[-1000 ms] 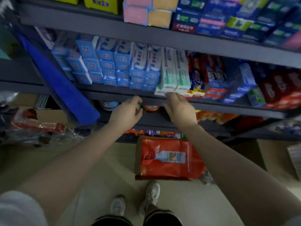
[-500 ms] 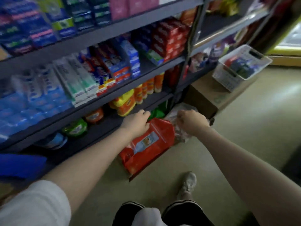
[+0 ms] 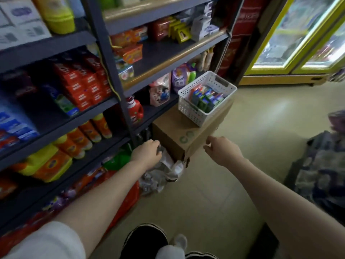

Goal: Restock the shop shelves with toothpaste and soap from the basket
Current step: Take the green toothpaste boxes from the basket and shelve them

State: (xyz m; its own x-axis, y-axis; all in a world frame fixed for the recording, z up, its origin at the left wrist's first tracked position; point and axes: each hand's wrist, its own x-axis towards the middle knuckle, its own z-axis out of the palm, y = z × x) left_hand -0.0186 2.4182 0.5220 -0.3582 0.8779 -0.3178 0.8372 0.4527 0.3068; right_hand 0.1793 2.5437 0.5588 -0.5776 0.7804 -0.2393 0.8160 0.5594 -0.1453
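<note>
A white perforated basket (image 3: 190, 107) stands on a brown cardboard box (image 3: 173, 131) beside the shelves, holding several green, blue and red boxed items (image 3: 206, 99). My left hand (image 3: 146, 154) hovers low, left of the box's near corner, fingers curled with nothing held. My right hand (image 3: 221, 150) is at the box's near right corner, fingers loosely apart and empty. Both hands are short of the basket. Red toothpaste boxes (image 3: 84, 81) and blue ones (image 3: 13, 124) fill the dark shelf (image 3: 61, 124) at the left.
Crumpled clear plastic (image 3: 160, 176) lies on the floor below my left hand, next to an orange bag (image 3: 128, 199). Orange bottles (image 3: 89, 131) line a lower shelf. A yellow-framed glass fridge (image 3: 298, 43) stands far right. A dark patterned bundle (image 3: 321, 169) lies at the right.
My view has swung right from the toothpaste shelf to the basket on the cardboard box. Both hands left the shelf edge, dropped, and moved right toward the box, empty throughout.
</note>
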